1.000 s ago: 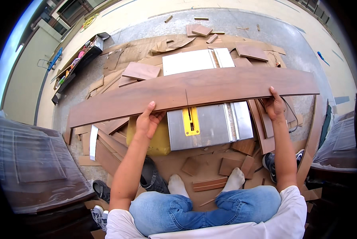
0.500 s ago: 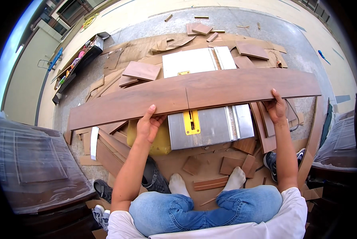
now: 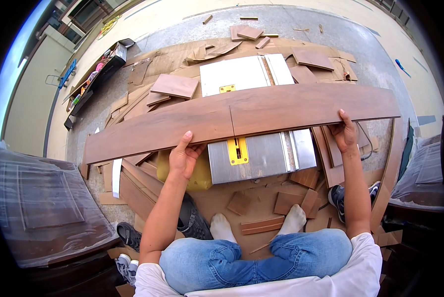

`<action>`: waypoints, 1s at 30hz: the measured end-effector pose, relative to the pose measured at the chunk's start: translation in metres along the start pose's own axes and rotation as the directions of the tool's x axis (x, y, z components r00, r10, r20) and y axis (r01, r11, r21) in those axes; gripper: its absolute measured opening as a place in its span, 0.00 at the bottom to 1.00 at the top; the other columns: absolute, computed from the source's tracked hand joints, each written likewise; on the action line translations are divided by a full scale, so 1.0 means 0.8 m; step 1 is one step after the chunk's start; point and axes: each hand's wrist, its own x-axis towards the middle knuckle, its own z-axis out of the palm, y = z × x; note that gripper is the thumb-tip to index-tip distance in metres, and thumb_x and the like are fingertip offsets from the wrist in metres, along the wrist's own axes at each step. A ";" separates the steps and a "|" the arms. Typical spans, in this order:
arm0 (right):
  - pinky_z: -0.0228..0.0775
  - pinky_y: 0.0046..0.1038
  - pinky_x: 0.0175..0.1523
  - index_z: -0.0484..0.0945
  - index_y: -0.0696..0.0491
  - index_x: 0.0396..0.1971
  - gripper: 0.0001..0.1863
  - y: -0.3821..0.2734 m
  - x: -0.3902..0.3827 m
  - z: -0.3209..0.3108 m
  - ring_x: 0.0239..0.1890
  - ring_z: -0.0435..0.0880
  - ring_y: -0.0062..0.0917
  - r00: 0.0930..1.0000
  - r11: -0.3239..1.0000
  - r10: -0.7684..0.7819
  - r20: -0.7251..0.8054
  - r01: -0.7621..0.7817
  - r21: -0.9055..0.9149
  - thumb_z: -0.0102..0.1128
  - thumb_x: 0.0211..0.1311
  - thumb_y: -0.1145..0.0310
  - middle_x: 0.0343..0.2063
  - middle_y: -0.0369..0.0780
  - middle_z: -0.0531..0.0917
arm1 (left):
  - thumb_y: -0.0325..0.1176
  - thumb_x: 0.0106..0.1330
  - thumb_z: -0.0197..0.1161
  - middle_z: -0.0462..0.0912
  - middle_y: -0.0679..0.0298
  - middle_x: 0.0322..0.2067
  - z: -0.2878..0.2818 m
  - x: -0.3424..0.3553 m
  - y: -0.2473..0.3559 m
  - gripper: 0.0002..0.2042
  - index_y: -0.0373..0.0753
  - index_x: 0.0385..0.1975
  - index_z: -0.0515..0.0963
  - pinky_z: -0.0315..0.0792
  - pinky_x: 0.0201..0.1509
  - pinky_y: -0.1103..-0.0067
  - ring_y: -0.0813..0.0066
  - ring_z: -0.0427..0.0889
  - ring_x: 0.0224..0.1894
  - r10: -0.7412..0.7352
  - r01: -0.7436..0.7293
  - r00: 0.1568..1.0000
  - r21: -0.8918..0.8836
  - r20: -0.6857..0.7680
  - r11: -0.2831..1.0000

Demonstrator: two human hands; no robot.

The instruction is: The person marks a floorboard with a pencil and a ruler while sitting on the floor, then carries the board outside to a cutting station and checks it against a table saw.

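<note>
A long brown floor plank [image 3: 291, 110] lies crosswise over a table saw [image 3: 266, 163]. A thin dark slit runs from the plank's near edge partway across its width, in line with the saw's yellow insert [image 3: 244, 157]. My left hand [image 3: 184, 157] grips the near edge left of the slit, thumb on top and fingers underneath. Farther right, my right hand [image 3: 343, 132] holds that same edge, its thumb also on the face. The plank hides the middle of the saw top; I cannot see the blade clearly.
Cut plank pieces [image 3: 175, 86] lie on cardboard around the saw. A yellow block-like object [image 3: 197, 175] sits against its left side. Offcuts [image 3: 262, 225] surround my feet. Plastic-covered dark panels [image 3: 49, 203] stand at left. A black tray of items [image 3: 100, 74] is farther back.
Both hands keep their grip on the plank. The plank and saw appear shifted very slightly up and left in view; otherwise little differs.
</note>
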 end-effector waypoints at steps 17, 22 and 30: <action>0.82 0.33 0.58 0.80 0.54 0.50 0.14 -0.003 -0.005 0.009 0.50 0.86 0.28 0.999 1.000 0.016 -0.030 -0.016 0.008 0.68 0.67 0.68 0.48 0.37 0.86 | 0.32 0.68 0.70 0.82 0.58 0.53 -0.001 0.000 -0.002 0.22 0.35 0.59 0.73 0.78 0.64 0.60 0.62 0.82 0.55 0.011 -0.011 1.000 0.001 -0.011 1.000; 0.82 0.34 0.59 0.78 0.53 0.53 0.18 -0.004 -0.005 0.013 0.49 0.86 0.27 0.996 1.000 -0.023 -0.085 0.023 -0.004 0.69 0.65 0.69 0.48 0.37 0.85 | 0.32 0.68 0.70 0.82 0.58 0.51 0.010 -0.006 0.001 0.20 0.36 0.57 0.75 0.79 0.61 0.60 0.62 0.82 0.53 0.031 -0.031 0.999 0.001 -0.038 1.000; 0.85 0.36 0.56 0.78 0.55 0.48 0.16 -0.053 0.031 0.062 0.48 0.86 0.28 0.990 0.985 -0.035 -0.133 0.011 -0.175 0.70 0.63 0.69 0.44 0.38 0.84 | 0.29 0.64 0.71 0.82 0.57 0.46 0.050 0.022 0.063 0.17 0.36 0.50 0.76 0.82 0.57 0.60 0.61 0.83 0.49 0.048 -0.043 0.985 0.036 -0.163 0.998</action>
